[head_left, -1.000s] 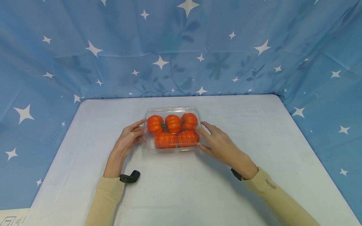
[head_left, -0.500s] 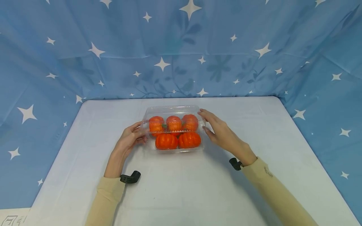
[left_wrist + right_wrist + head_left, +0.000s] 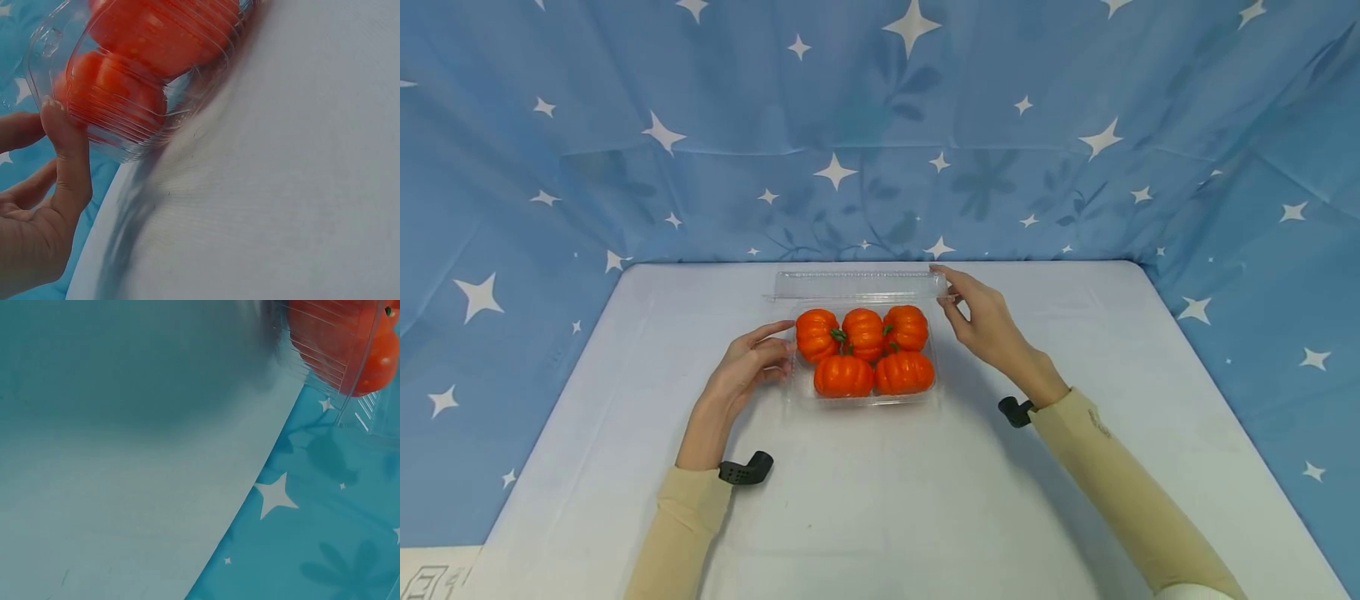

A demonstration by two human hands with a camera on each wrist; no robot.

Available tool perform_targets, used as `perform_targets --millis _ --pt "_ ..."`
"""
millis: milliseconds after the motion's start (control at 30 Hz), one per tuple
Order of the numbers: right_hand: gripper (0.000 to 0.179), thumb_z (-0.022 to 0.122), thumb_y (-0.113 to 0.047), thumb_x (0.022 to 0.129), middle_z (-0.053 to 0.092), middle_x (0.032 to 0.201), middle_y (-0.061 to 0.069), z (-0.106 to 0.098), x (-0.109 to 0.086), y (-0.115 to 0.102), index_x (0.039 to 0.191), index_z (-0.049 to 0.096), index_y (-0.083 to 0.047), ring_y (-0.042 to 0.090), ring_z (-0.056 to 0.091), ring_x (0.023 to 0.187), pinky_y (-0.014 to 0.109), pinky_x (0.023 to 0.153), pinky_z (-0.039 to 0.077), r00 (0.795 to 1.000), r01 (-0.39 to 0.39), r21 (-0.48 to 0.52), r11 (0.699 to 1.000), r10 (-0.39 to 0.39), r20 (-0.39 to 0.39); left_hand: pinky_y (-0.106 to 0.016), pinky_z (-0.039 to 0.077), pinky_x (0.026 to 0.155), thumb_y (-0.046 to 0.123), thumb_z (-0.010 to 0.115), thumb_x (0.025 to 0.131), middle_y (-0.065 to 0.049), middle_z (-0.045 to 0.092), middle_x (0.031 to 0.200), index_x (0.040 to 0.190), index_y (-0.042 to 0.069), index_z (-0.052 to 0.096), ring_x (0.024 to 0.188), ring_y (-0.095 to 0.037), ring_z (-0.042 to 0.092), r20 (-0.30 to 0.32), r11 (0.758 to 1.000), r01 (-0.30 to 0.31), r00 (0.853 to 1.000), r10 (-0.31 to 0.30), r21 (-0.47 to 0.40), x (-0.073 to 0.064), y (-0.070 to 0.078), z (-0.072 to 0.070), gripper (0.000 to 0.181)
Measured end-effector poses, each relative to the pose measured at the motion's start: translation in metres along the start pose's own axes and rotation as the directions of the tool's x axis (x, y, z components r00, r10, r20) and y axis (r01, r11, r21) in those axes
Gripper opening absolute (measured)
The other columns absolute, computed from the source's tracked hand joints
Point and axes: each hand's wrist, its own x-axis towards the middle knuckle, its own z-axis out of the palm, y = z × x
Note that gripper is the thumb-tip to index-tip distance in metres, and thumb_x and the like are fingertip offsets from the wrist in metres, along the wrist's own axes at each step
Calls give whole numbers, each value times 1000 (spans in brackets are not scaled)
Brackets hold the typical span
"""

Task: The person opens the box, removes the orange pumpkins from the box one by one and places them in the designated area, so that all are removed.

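Head view: what sits in the middle, and how far along is it?

Five orange pumpkins [image 3: 863,332], three along the far side and two along the near one, all in a clear tray [image 3: 865,402]. The tray lies on the tabletop [image 3: 865,500], near its far edge and well apart from its left and right edges. The clear lid [image 3: 857,286] is raised at the tray's far side, so I judge the uncovering as good as done. The lid is neither closed over the tray nor laid down flat, and I see no pumpkin taken out.

Where is all that from your fingers?

Right between them. My left hand [image 3: 743,367] is at the tray's left side; the left wrist view shows my thumb and a finger meeting at the rim, which I take for a light pinch. My right hand [image 3: 988,321] pinches the lid's right end between thumb and fingers, just past the tray's far right corner. No pumpkin is touched by either, as far as I can see.

Does the right wrist view add to that?

Not about my grip: none of my fingers show there, so I rely on the head view for it.

And further out?

My beige sleeves [image 3: 679,525], then a blue curtain [image 3: 880,108] with white stars beyond the tabletop's far edge.
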Motion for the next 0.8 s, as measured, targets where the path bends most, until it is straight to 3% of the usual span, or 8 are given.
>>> perform_targets --millis 267,433,567,800 --pt "45 66 8 94 70 114 23 -1 12 4 138 58 6 34 69 90 47 80 60 996 -93 39 995 93 -9 -23 54 63 11 58 102 0 70 86 152 4 45 68 -11 62 4 1000 -12 1000 12 1 -1 0 -1 52" --pt "43 63 5 97 68 118 23 1 16 9 139 57 4 39 68 101 51 90 57 993 -115 48 992 115 -6 -23 54 64 13 60 101 2 67 81 151 4 46 68 -11 61 1 1000 -8 1000 8 2 -1 -1 -1 53" --pt "45 58 5 100 64 134 24 3 19 14 144 52 3 40 67 117 52 101 54 989 -151 135 979 149 26 -23 55 65 14 61 100 2 67 81 151 5 47 68 -11 62 -5 1000 2 1000 -2 -3 0 -1 -2 54" --pt "52 49 5 104 61 139 21 5 26 19 154 45 -9 36 63 127 50 104 52 971 -236 271 933 213 112 -23 56 64 11 58 101 -1 68 86 149 3 48 68 -12 63 1 1000 7 1000 -7 -28 -2 0 0 50"
